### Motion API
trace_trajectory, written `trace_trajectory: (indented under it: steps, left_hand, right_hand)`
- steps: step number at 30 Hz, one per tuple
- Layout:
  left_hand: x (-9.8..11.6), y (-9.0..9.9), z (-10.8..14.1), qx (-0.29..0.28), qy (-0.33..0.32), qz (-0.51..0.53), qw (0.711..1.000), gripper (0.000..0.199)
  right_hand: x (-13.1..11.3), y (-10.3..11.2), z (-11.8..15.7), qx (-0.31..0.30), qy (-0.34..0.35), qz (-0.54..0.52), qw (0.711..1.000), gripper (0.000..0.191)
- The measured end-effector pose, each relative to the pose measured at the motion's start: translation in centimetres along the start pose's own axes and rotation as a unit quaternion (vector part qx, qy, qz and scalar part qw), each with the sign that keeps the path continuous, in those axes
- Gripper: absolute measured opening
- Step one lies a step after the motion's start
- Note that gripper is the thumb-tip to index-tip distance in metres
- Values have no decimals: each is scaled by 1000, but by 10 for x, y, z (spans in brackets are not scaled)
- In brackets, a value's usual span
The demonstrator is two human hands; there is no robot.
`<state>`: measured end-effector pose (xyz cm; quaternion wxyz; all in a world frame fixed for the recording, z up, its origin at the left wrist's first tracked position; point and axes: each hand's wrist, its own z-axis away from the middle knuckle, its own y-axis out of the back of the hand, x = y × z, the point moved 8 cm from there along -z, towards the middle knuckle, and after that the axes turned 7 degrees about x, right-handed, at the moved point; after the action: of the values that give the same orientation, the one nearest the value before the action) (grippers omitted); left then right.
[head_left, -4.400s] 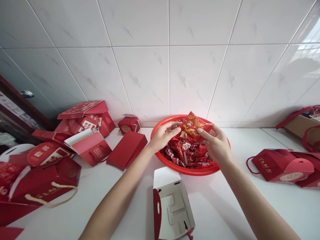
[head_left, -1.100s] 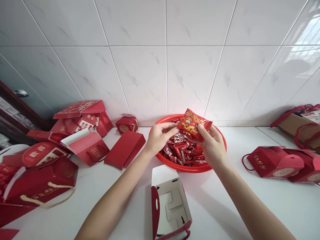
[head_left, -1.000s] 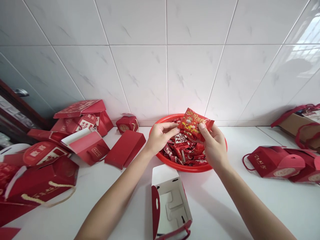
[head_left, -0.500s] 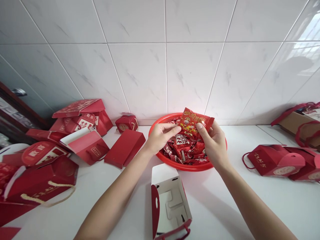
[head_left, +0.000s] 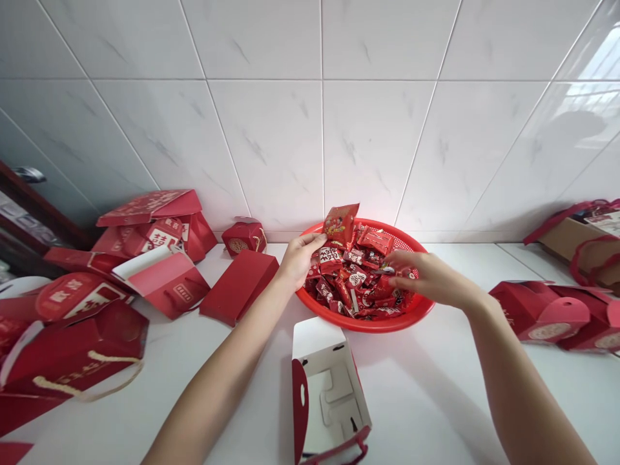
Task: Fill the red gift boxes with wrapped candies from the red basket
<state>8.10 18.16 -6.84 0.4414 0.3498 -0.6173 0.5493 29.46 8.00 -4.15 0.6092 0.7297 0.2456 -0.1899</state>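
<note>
A red candy packet (head_left: 341,226) with gold print is pinched between thumb and fingers of my left hand (head_left: 303,257), over the left rim of the red plastic basket (head_left: 368,326). My right hand (head_left: 426,276) reaches in from the right, its fingers stretched out and apart just above the wrapped candies (head_left: 356,279) heaped in the basket. Whether its fingertips touch a candy I cannot tell. In front of the basket stands an open red gift box (head_left: 334,394), white inside with nothing in it, its flap raised and a dark red cord at the near end.
Several red gift boxes (head_left: 92,345) crowd the left side, some with cord handles. A flat red box (head_left: 239,284) and a small red box (head_left: 245,237) stand nearer the basket. More red boxes (head_left: 545,310) and a brown carton (head_left: 571,242) sit at right. A tiled wall (head_left: 378,142) rises behind.
My right hand has let go of the large packet and moved down over the candies, fingers spreading. My left hand has kept the packet and shifted slightly left.
</note>
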Motion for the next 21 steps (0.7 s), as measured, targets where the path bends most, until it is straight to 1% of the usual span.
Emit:
trace_trajectory:
  steps: [1,2,3,4,5,7,8,9,11,12,14,16,17,18,19,20,21]
  left_hand:
    - [-1,0,-1,1,1,1,1000,46]
    - [-1,0,-1,-1,1,0,1000,45]
    - [-2,-1,-1,-5,1,-1,1000,44]
    - [-2,-1,-1,-8,1,-3,1000,43]
    - [-3,-2,-1,-11,1,-7,1000,43]
    - [-4,-3,0,-14,3,-10,1000,44]
    - [-4,-3,0,-15,5,-10,1000,44]
    - [-5,-3,0,-17,6,-10,1000,44]
    - [-6,-3,-1,-19,7,-8,1000,45]
    - [-6,-2,-1,-20,7,-8,1000,45]
    - [-6,-2,-2,-21,5,-9,1000,45]
    - [-5,-3,-2,-27,1,-10,1000,43]
    - [-4,-4,-1,-31,-1,-10,999,42]
    - [-4,-4,-1,-35,-3,-9,999,42]
    - [-3,-5,0,-37,-5,-8,999,42]
    - [-3,-5,0,-38,-5,-6,999,42]
    - [-3,-5,0,-35,-4,-3,999,42]
  right_hand:
    - [3,-13,1,-60,-11,47,997,30]
    - [5,-24,2,-105,-20,86,991,34]
    - [6,-33,2,-132,-28,116,984,37]
    - [6,-40,0,-144,-33,138,979,36]
    - [6,-45,-1,-146,-34,153,977,32]
    - [6,-50,-6,-140,-27,164,976,17]
    - [6,-52,-7,-137,-22,163,977,13]
    - [6,-52,-9,-133,-17,159,978,12]
    - [6,-52,-11,-119,-5,148,982,15]
    - [5,-51,-12,-105,-6,122,987,17]
    - [3,-49,-13,-67,-21,17,997,21]
    - [0,-48,-15,-29,-34,-119,992,34]
    - [-2,-49,-15,-20,-34,-164,986,42]
    - [-4,-49,-15,-19,-29,-178,983,49]
    - [-5,-50,-14,-22,-24,-166,986,54]
    - [-5,-49,-13,-30,-22,-134,990,55]
    - [-4,-48,-12,-42,-22,-91,995,52]
